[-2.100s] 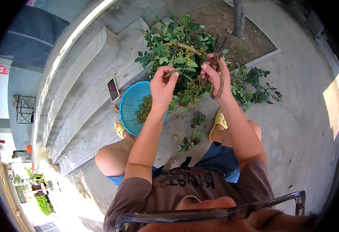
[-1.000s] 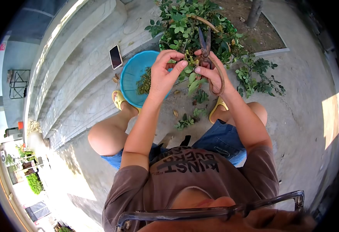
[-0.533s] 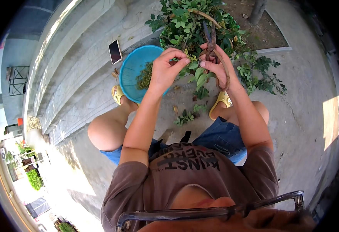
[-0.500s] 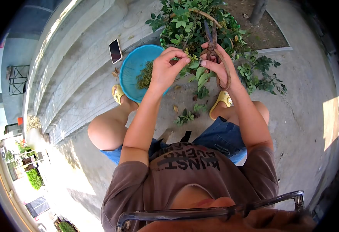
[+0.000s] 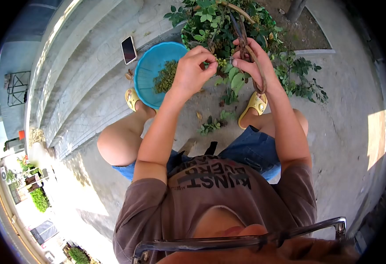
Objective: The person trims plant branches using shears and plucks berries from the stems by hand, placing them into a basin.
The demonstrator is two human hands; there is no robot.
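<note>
My right hand (image 5: 256,64) is closed around rusty scissors (image 5: 258,70), their blades pointing away from me. A leafy sprig (image 5: 236,78) hangs beside its thumb and fingertips. Fingers pinched at a small yellow-green cluster (image 5: 221,62), my left hand (image 5: 195,70) is just left of the sprig. Beneath and left of that hand is a blue basin (image 5: 147,86) with a heap of small greenish clusters (image 5: 165,77) in it. Behind both hands lies a big pile of leafy branches (image 5: 213,26).
A phone (image 5: 129,49) lies on the concrete step left of the basin. More leafy branches (image 5: 300,72) lie on the ground at the right. Cut leaves (image 5: 209,126) are between my feet in yellow clogs. A tree trunk (image 5: 295,11) stands at the back right.
The view has shifted, with basin and phone now higher in frame. Since the oldest frame, my hands have come together at the small cluster; most recently my left hand has changed little.
</note>
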